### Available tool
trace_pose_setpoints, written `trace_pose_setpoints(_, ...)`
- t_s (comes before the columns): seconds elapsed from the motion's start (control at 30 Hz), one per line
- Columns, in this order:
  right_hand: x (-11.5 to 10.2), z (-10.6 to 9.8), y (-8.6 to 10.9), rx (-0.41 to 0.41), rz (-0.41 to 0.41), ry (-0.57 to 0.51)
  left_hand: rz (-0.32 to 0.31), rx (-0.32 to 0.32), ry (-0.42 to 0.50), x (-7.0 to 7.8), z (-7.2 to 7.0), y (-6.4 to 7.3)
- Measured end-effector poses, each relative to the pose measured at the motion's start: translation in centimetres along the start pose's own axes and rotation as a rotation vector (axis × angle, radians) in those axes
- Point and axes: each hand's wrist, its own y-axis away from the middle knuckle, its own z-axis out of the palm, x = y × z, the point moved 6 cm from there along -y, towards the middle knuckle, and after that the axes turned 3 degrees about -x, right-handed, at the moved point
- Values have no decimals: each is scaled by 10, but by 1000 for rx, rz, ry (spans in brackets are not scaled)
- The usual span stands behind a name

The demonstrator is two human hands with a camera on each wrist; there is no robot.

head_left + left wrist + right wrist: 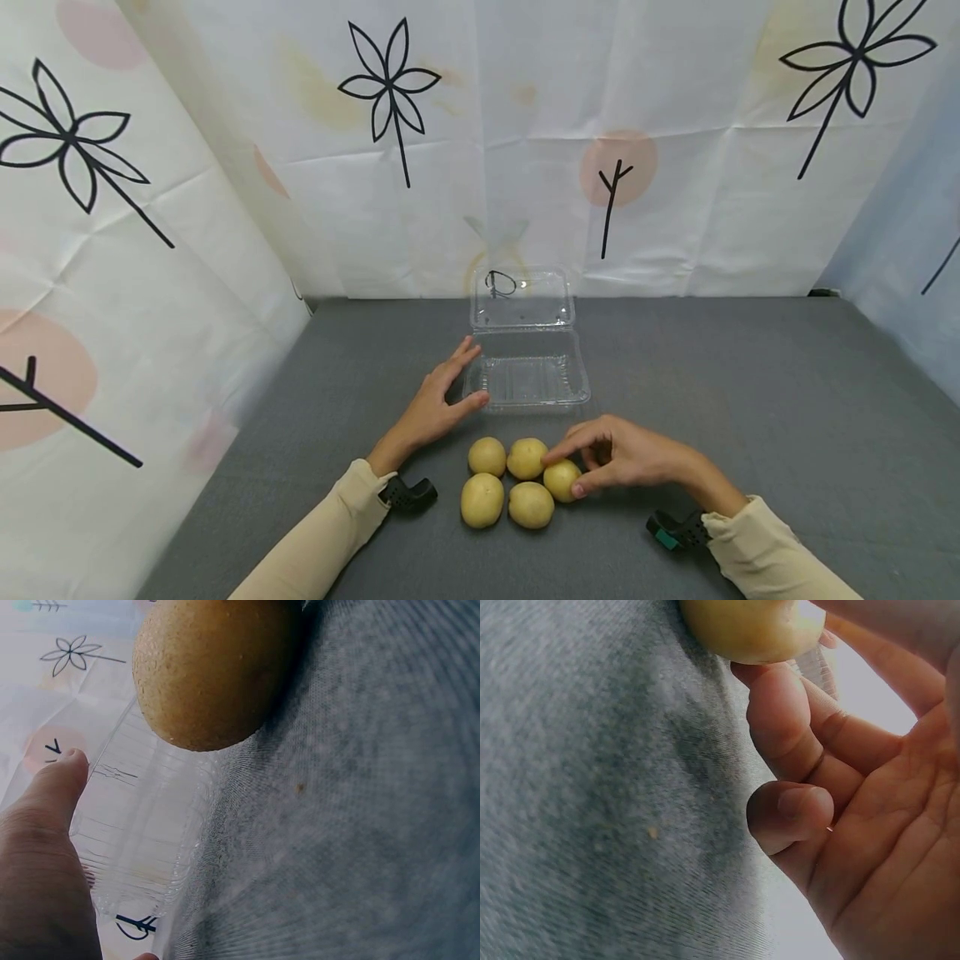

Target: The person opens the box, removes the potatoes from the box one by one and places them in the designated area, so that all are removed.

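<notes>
Several yellow potatoes lie close together on the grey table in the head view. My right hand (626, 454) has its thumb and index finger on either side of the rightmost potato (561, 481), pinching it. In the right wrist view that potato (750, 630) is partly cut off at the top, and the other fingers (780, 712) curl loosely. Behind the potatoes is a clear plastic clamshell box (525, 400) with its lid (522, 310) raised. At the box's left side is my left hand (438, 404), fingers spread and fairly straight; whether they touch it I cannot tell.
The nearest potato (217, 675) looms large in the left wrist view. Other potatoes (482, 501) sit left of the pinched one. A patterned white cloth (525, 100) hangs behind the table (712, 358) and along both sides.
</notes>
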Motion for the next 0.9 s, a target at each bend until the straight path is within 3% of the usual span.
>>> trace_pose_setpoints(0.6,-7,-19,6,65,3,68,26,37,-9,-3,-3,-1)
trace_pose_setpoints(0.77,-13,-30,12,148,17,122,38,26,41,-3,-5,-3)
trace_pose_setpoints(0.9,-21,-48,22,294,30,209,43,34,57,1,-13,-6)
